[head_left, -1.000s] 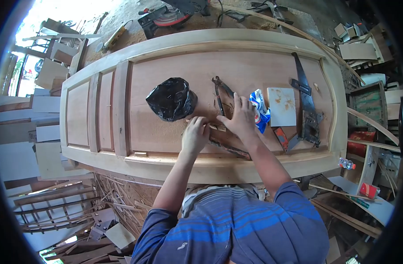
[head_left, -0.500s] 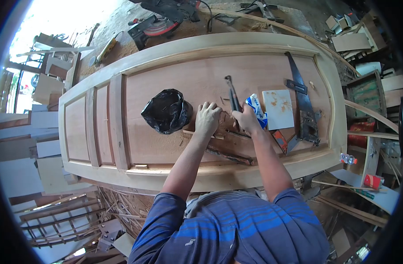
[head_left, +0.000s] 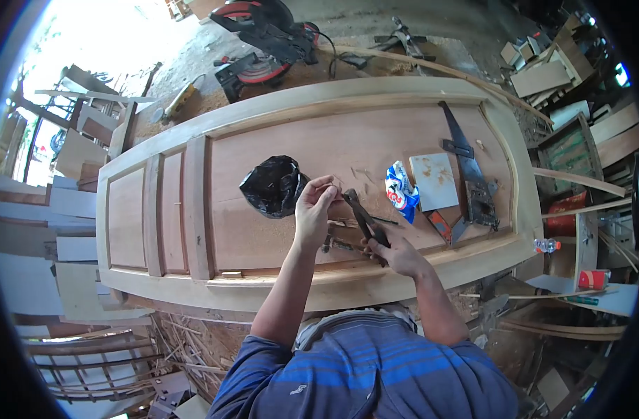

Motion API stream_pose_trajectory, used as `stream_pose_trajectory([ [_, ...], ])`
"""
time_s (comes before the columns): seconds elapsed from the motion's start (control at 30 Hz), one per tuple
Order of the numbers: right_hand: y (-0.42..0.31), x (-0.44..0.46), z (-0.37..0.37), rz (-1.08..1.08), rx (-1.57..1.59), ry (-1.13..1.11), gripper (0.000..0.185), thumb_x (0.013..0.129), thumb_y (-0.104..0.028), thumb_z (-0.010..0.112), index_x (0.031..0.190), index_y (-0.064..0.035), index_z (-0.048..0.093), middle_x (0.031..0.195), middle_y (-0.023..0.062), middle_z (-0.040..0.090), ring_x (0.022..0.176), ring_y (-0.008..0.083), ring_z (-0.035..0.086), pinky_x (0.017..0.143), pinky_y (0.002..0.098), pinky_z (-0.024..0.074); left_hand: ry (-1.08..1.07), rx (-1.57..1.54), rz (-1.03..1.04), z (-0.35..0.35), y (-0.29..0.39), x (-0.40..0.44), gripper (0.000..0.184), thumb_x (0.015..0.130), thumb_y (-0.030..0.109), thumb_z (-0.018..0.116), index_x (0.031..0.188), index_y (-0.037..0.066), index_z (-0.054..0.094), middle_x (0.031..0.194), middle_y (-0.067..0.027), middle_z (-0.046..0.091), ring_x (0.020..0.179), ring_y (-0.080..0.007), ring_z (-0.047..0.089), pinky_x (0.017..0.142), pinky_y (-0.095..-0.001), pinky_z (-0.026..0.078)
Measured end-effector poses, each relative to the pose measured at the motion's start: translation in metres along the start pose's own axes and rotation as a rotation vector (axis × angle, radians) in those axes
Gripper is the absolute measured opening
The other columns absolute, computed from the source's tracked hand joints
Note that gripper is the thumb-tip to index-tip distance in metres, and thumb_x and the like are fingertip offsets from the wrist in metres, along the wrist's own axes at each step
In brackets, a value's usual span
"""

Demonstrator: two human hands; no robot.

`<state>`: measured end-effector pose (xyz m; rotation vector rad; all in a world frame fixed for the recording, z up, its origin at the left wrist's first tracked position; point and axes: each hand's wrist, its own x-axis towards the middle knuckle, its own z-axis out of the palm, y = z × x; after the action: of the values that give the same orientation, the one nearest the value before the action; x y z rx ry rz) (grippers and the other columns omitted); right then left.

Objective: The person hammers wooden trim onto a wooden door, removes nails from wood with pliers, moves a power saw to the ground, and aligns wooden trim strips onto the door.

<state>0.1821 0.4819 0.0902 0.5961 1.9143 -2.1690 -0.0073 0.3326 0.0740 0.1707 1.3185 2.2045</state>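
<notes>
My right hand (head_left: 401,254) is wrapped round the handles of dark pincers (head_left: 363,218), whose head points up and left toward my left hand (head_left: 314,204). The fingers of my left hand are pinched together near that head; what they hold is too small to make out. Just left of it stands a black plastic bag (head_left: 273,186). Beneath the hands lies a panelled wooden door (head_left: 249,122), with small wood pieces and a dark tool partly hidden by the pincers and right hand.
On the door's right part are a blue and white packet (head_left: 402,193), a stained white board (head_left: 434,181), a handsaw (head_left: 467,167) and an orange-handled square (head_left: 441,227). A miter saw (head_left: 260,59) stands beyond the far edge. A plastic bottle (head_left: 546,246) is at the right.
My right hand took up the pincers and has moved toward me with them, their head now tilted left. My left hand has lifted from the door and closed into a pinch.
</notes>
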Motion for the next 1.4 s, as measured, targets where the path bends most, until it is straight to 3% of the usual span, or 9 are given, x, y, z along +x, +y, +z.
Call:
stream_pose_trajectory([
  [0.17,-0.006,-0.019,0.011,-0.011,-0.042,-0.097,0.035,0.108,-0.026,0.067,0.134,-0.0044,0.063,0.109,0.0035,0.071,0.097,0.0117,0.065,0.086,0.0304,0.0519,-0.029,0.090,0.059,0.002,0.034,-0.038,0.021,0.106,0.008,0.067,0.126,0.002,0.064,0.108,-0.0051,0.072,0.098,-0.0134,0.073,0.088,-0.0308,0.062],
  [0.27,-0.007,-0.030,0.016,-0.072,-0.134,-0.099,0.040,0.109,-0.024,0.066,0.145,-0.0065,0.060,0.101,-0.0008,0.066,0.092,0.0081,0.056,0.083,0.0272,0.0487,-0.027,0.064,0.098,0.002,0.046,-0.056,0.021,0.105,0.003,0.067,0.125,-0.001,0.064,0.111,-0.0097,0.074,0.096,-0.0139,0.073,0.087,-0.0298,0.063],
  [0.5,-0.012,-0.058,0.029,-0.071,-0.125,-0.105,0.048,0.108,-0.022,0.067,0.152,-0.0066,0.055,0.107,-0.0022,0.067,0.095,0.0074,0.056,0.083,0.0258,0.0481,-0.062,0.063,0.251,-0.007,0.065,-0.085,0.015,0.105,0.002,0.064,0.120,0.000,0.066,0.107,-0.0078,0.072,0.097,-0.0137,0.070,0.094,-0.0331,0.061],
  [0.57,-0.016,-0.067,0.034,-0.100,-0.091,-0.089,0.047,0.109,-0.022,0.067,0.152,-0.0069,0.055,0.107,-0.0026,0.066,0.094,0.0074,0.055,0.082,0.0256,0.0480,-0.093,0.001,0.149,-0.014,0.067,-0.092,0.016,0.104,0.000,0.063,0.120,0.000,0.067,0.107,-0.0080,0.072,0.096,-0.0135,0.070,0.094,-0.0332,0.061],
  [0.67,-0.020,-0.074,0.040,-0.124,-0.114,-0.074,0.032,0.109,-0.024,0.067,0.132,-0.0030,0.066,0.104,-0.0002,0.068,0.091,0.0083,0.060,0.079,0.0283,0.0491,-0.108,-0.036,0.068,-0.011,0.073,-0.105,0.018,0.104,0.003,0.065,0.121,-0.001,0.068,0.107,-0.0071,0.072,0.097,-0.0136,0.070,0.095,-0.0335,0.060],
  [0.93,-0.020,-0.077,0.052,-0.152,-0.155,-0.088,0.032,0.108,-0.023,0.068,0.134,-0.0041,0.066,0.102,-0.0014,0.067,0.085,0.0073,0.057,0.075,0.0272,0.0479,-0.129,-0.034,0.041,-0.022,0.063,-0.110,0.021,0.108,0.017,0.067,0.116,-0.002,0.072,0.108,-0.0065,0.075,0.098,-0.0126,0.070,0.092,-0.0328,0.060],
  [1.17,-0.035,-0.075,0.056,-0.191,-0.244,-0.080,0.038,0.108,-0.022,0.068,0.143,-0.0072,0.063,0.102,-0.0041,0.067,0.086,0.0072,0.055,0.076,0.0265,0.0473,-0.099,0.116,0.021,-0.020,0.079,-0.111,0.021,0.107,0.017,0.069,0.113,-0.002,0.075,0.104,-0.0072,0.076,0.091,-0.0135,0.073,0.087,-0.0317,0.064],
  [1.4,-0.039,-0.070,0.056,-0.153,-0.238,-0.089,0.033,0.107,-0.020,0.069,0.136,-0.0056,0.065,0.099,-0.0043,0.064,0.085,0.0068,0.054,0.075,0.0274,0.0474,-0.104,0.147,0.026,-0.025,0.077,-0.106,0.021,0.106,0.017,0.071,0.111,-0.002,0.076,0.102,-0.0076,0.077,0.090,-0.0133,0.074,0.084,-0.0301,0.064],
])
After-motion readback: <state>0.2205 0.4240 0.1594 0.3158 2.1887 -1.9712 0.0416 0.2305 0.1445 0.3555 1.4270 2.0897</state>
